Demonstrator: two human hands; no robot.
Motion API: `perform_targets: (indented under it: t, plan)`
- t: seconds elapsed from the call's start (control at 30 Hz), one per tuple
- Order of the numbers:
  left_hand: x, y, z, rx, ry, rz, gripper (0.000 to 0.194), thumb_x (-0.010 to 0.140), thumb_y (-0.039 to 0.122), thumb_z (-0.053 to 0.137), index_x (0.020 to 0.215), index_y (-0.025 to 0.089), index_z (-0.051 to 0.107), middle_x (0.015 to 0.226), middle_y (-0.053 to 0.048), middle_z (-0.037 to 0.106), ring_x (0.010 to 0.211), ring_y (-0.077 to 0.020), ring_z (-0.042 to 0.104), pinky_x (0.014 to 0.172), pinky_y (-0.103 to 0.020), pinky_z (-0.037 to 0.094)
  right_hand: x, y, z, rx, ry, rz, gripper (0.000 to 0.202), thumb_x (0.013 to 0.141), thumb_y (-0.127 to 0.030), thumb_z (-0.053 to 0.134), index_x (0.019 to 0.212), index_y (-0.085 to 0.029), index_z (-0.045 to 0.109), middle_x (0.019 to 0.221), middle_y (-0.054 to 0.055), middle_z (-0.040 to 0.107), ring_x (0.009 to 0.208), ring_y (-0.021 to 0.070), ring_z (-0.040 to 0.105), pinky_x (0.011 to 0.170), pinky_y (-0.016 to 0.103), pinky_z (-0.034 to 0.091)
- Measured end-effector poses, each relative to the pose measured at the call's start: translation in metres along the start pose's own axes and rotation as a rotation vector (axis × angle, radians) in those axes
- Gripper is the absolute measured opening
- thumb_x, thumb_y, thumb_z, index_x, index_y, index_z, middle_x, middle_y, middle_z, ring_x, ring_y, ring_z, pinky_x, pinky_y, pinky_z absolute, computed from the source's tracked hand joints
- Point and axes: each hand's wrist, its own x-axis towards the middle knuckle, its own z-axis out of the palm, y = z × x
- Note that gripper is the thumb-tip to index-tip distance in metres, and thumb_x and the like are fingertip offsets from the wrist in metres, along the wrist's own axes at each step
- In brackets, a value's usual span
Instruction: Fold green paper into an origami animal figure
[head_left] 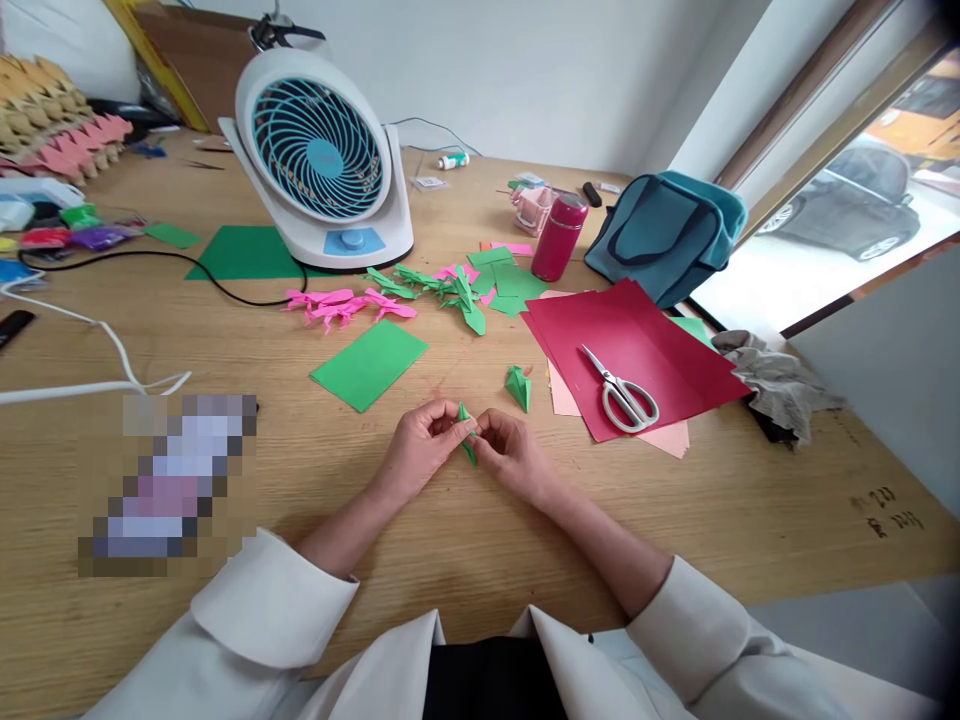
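A small folded green paper piece (466,436) is pinched between both hands above the table. My left hand (424,445) grips it with thumb and fingers pressed together. From the other side, my right hand (511,452) closes on its right edge. Another folded green piece (519,389) lies just beyond my right hand. A flat green sheet (370,365) rests beyond my left hand. Farther back are pink folded figures (349,306) and green folded figures (461,297). White-handled scissors (622,392) lie on red sheets (675,350) to the right.
A white fan (322,150) stands at the back, its black cable running left. A red bottle (559,237) and a teal bag (664,237) stand back right. A pixelated object (169,480) lies on the wooden table (315,450) at left; a white cable (75,392) lies beyond it.
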Motion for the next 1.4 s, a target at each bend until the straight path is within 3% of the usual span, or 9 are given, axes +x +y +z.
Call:
perform_targets:
  t: [0.13, 0.3, 0.43, 0.53, 0.63, 0.87, 0.97, 1.17, 1.4]
  plan:
    - [-0.001, 0.001, -0.001, 0.004, 0.02, 0.007, 0.022, 0.077, 0.034, 0.072, 0.068, 0.016, 0.062, 0.062, 0.003, 0.056, 0.056, -0.0074, 0.043, 0.05, -0.019, 0.034, -0.003, -0.002, 0.002, -0.029, 0.003, -0.026, 0.021, 0.084, -0.034, 0.063, 0.074, -0.018, 0.053, 0.065, -0.003, 0.052, 0.056, 0.0097, 0.042, 0.052, 0.023, 0.031]
    - [-0.002, 0.001, -0.002, -0.081, 0.024, -0.078, 0.028, 0.074, 0.039, 0.075, 0.066, 0.016, 0.061, 0.058, 0.004, 0.05, 0.049, -0.0059, 0.036, 0.042, -0.018, 0.029, -0.003, -0.001, 0.002, -0.022, 0.01, -0.036, 0.021, 0.085, -0.035, 0.062, 0.074, -0.018, 0.055, 0.067, -0.002, 0.054, 0.059, 0.0106, 0.045, 0.054, 0.024, 0.034]
    - [-0.003, 0.003, -0.001, -0.15, 0.012, -0.15, 0.03, 0.073, 0.044, 0.077, 0.077, 0.017, 0.064, 0.057, 0.006, 0.048, 0.046, -0.0062, 0.041, 0.04, -0.018, 0.033, 0.0, 0.002, 0.002, 0.073, 0.066, 0.032, 0.029, 0.082, -0.045, 0.066, 0.075, -0.018, 0.056, 0.065, -0.002, 0.054, 0.057, 0.0107, 0.045, 0.053, 0.024, 0.035]
    - [-0.003, 0.004, 0.0, -0.136, -0.015, -0.164, 0.032, 0.072, 0.043, 0.078, 0.074, 0.017, 0.06, 0.056, 0.006, 0.049, 0.044, -0.0052, 0.042, 0.039, -0.017, 0.034, 0.003, 0.004, 0.0, 0.175, 0.107, 0.069, 0.039, 0.075, -0.054, 0.072, 0.073, -0.019, 0.054, 0.062, -0.003, 0.052, 0.056, 0.0107, 0.044, 0.053, 0.025, 0.035]
    - [-0.003, 0.004, -0.001, -0.173, -0.028, -0.171, 0.034, 0.07, 0.042, 0.08, 0.069, 0.016, 0.058, 0.057, 0.006, 0.048, 0.047, -0.0048, 0.041, 0.039, -0.015, 0.035, 0.005, 0.001, -0.004, 0.242, 0.071, 0.071, 0.045, 0.07, -0.058, 0.076, 0.073, -0.019, 0.054, 0.063, -0.003, 0.054, 0.057, 0.0112, 0.046, 0.055, 0.025, 0.037]
    - [-0.005, 0.005, 0.002, -0.29, 0.028, -0.204, 0.035, 0.07, 0.04, 0.081, 0.069, 0.018, 0.054, 0.055, 0.007, 0.046, 0.048, -0.005, 0.039, 0.039, -0.013, 0.034, 0.004, -0.005, -0.013, 0.265, -0.087, 0.035, 0.047, 0.076, -0.064, 0.069, 0.073, -0.019, 0.056, 0.064, -0.002, 0.055, 0.06, 0.0116, 0.048, 0.06, 0.026, 0.04]
    - [-0.006, 0.005, 0.003, -0.233, 0.03, -0.175, 0.033, 0.071, 0.04, 0.08, 0.071, 0.017, 0.056, 0.056, 0.007, 0.048, 0.048, -0.0055, 0.041, 0.038, -0.015, 0.036, 0.002, -0.002, -0.012, 0.224, -0.072, 0.038, 0.042, 0.079, -0.058, 0.067, 0.075, -0.019, 0.056, 0.066, -0.002, 0.055, 0.061, 0.0113, 0.046, 0.059, 0.025, 0.037]
    - [-0.004, -0.002, -0.003, -0.056, -0.081, -0.105, 0.03, 0.074, 0.04, 0.078, 0.073, 0.017, 0.059, 0.059, 0.007, 0.048, 0.043, -0.0044, 0.042, 0.036, -0.016, 0.035, -0.002, 0.002, -0.007, 0.078, -0.012, 0.011, 0.026, 0.083, -0.041, 0.064, 0.074, -0.018, 0.055, 0.064, -0.003, 0.051, 0.056, 0.0098, 0.041, 0.053, 0.024, 0.031]
    - [-0.004, -0.003, -0.004, -0.087, 0.003, -0.096, 0.033, 0.075, 0.042, 0.077, 0.07, 0.017, 0.055, 0.06, 0.007, 0.045, 0.045, -0.0047, 0.04, 0.037, -0.016, 0.035, -0.001, -0.004, -0.01, 0.154, -0.092, 0.045, 0.037, 0.082, -0.053, 0.064, 0.079, -0.017, 0.059, 0.067, -0.002, 0.052, 0.06, 0.0105, 0.042, 0.056, 0.024, 0.032]
